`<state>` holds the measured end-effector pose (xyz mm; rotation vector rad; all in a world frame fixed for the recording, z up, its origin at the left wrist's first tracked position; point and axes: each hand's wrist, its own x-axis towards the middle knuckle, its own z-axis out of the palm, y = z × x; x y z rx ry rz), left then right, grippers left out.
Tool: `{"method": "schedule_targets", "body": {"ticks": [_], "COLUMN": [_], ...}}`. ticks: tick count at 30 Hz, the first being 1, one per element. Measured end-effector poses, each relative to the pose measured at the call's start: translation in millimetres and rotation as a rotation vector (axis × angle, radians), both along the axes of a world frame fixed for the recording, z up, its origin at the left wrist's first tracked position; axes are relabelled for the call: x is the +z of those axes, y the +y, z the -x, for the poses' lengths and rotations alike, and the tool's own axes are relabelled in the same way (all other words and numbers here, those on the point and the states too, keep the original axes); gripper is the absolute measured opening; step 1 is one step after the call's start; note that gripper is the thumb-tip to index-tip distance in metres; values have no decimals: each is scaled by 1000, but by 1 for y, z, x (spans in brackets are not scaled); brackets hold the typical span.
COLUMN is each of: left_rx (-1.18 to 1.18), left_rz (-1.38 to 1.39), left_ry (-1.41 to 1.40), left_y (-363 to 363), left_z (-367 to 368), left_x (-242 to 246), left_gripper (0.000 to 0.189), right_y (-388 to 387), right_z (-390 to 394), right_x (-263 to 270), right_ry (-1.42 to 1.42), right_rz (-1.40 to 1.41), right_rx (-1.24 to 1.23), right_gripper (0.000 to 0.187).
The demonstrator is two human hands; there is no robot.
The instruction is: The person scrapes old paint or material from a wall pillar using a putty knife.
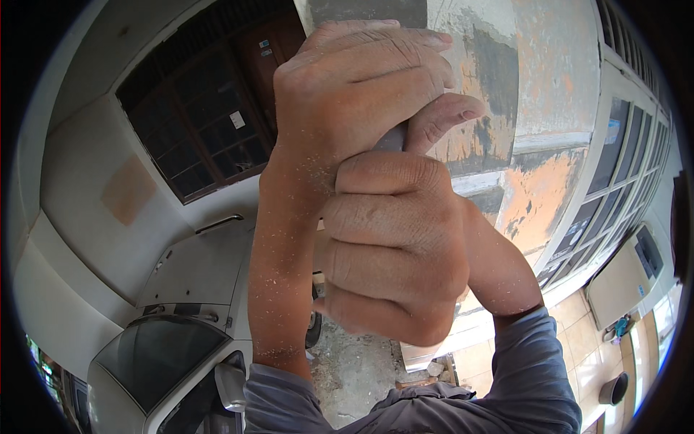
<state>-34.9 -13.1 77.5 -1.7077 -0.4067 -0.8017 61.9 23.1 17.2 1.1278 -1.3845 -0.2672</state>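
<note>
Both of my hands are raised close in front of me, one above the other, around a smooth grey handle (pixel 391 139). Only a short stretch of that handle shows between them; what it belongs to is hidden. My left hand (pixel 363 81) is the upper one, its fingers wrapped over to the right. Just below it, my right hand (pixel 393 244) makes a fist around the handle, with the thumb sticking out at the upper right. Pale dust and small crumbs cling to both forearms. Behind the hands rises a pillar (pixel 490 97) with patchy, peeling paint and grey plaster.
A white vehicle (pixel 187 276) stands at the left, its side mirror (pixel 232 386) near my left elbow. A dark window (pixel 200 119) lies beyond it. White-framed panes (pixel 607 184), a beige appliance (pixel 623 276) and a dark bucket (pixel 614 388) on floor tiles are at the right.
</note>
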Motion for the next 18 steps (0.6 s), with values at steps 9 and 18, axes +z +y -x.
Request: {"method": "schedule_targets", "body": {"ticks": [9, 18], "left_rx": [90, 110], "left_rz": [189, 219], "left_ry": [-107, -120], "left_y": [-4, -2], "left_z": [-9, -7], "left_x": [-48, -60], "left_gripper": [23, 23], "right_y": [10, 20], "right_z": [-16, -13], "right_x": [-48, -62], "right_ry": [-79, -76], "right_rz": [-33, -40], "right_rx": [-199, -190], "right_gripper": [23, 19]}}
